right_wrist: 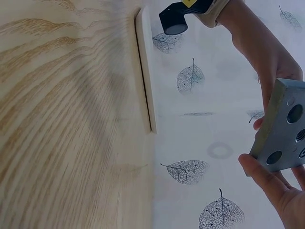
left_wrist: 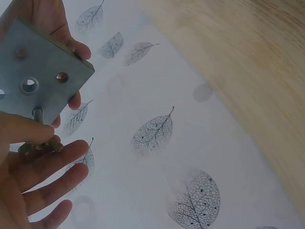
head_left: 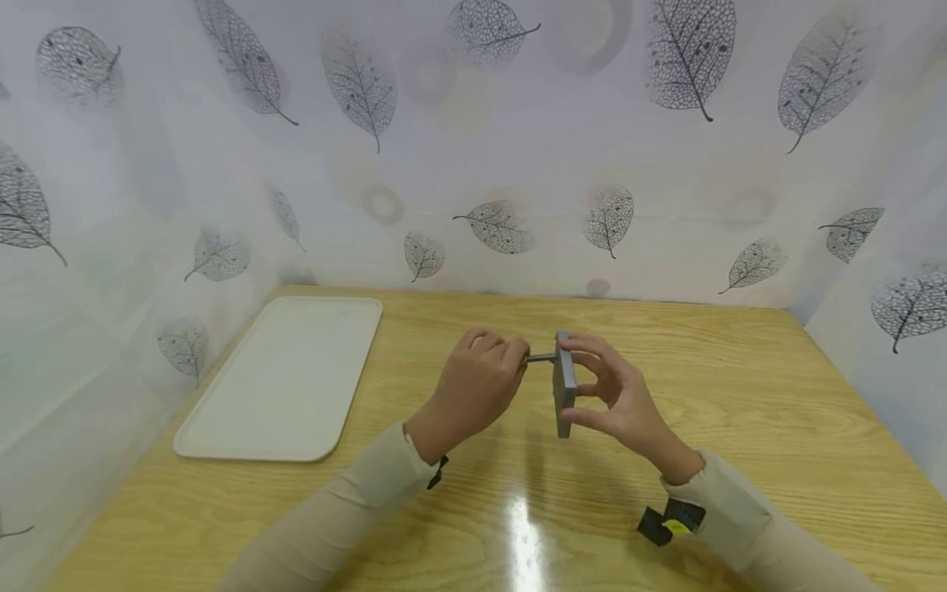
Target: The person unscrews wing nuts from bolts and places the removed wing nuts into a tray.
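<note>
Upright above the table, a square grey metal plate with several round holes is held by its edges between the thumb and fingers of my right hand. My left hand pinches a wing bolt by its brass-coloured wings. In the left wrist view, the bolt's threaded shank meets a hole near one corner of the plate; how deep it sits cannot be told. The right wrist view shows the plate's opposite face, with my right fingers on its edge and my left hand beyond it.
A white rectangular tray lies at the left of the wooden table. A white sheet with a leaf print hangs behind the table and along its sides. Dark camera straps sit on the wrists.
</note>
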The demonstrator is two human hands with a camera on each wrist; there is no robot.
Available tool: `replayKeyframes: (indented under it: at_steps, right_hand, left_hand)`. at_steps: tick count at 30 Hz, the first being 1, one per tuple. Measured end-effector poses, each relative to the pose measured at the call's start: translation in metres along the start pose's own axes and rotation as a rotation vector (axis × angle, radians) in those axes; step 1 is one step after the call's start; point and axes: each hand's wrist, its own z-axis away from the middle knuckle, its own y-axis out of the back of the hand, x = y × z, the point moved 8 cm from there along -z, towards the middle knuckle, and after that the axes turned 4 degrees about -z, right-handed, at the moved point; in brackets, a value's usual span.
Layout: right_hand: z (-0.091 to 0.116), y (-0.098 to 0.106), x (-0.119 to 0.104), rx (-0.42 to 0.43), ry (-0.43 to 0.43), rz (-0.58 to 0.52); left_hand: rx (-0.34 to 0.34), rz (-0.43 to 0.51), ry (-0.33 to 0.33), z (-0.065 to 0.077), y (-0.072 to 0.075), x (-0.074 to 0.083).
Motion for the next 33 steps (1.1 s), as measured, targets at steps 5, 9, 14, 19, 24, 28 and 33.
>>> replayKeyframes:
  at_steps: [5, 9, 14, 19, 24, 28, 33]
  right_hand:
    - [0.0, 0.0, 0.001, 0.001, -0.003, 0.01]
    - [0.0, 0.0, 0.001, 0.003, -0.01, 0.019]
    - [0.0, -0.001, 0.003, -0.003, -0.028, 0.012]
    - [0.0, -0.001, 0.002, -0.003, -0.013, 0.006]
    - [-0.001, 0.0, 0.001, 0.003, -0.002, 0.006]
    - [-0.001, 0.0, 0.0, 0.004, -0.007, 0.011]
    - [0.0, 0.0, 0.001, 0.007, -0.014, 0.024]
  left_hand:
    - [-0.018, -0.015, -0.004, 0.0, 0.0, 0.001]
    - [-0.056, -0.027, 0.0, 0.0, -0.004, 0.002]
    - [-0.1, -0.054, 0.002, 0.0, -0.009, 0.004]
    - [-0.086, -0.083, 0.002, -0.001, -0.01, 0.004]
    - [-0.052, -0.077, 0.003, -0.001, -0.006, 0.003]
    - [-0.036, -0.077, 0.001, 0.0, -0.004, 0.003]
    - [-0.047, -0.033, 0.006, 0.002, -0.003, 0.001]
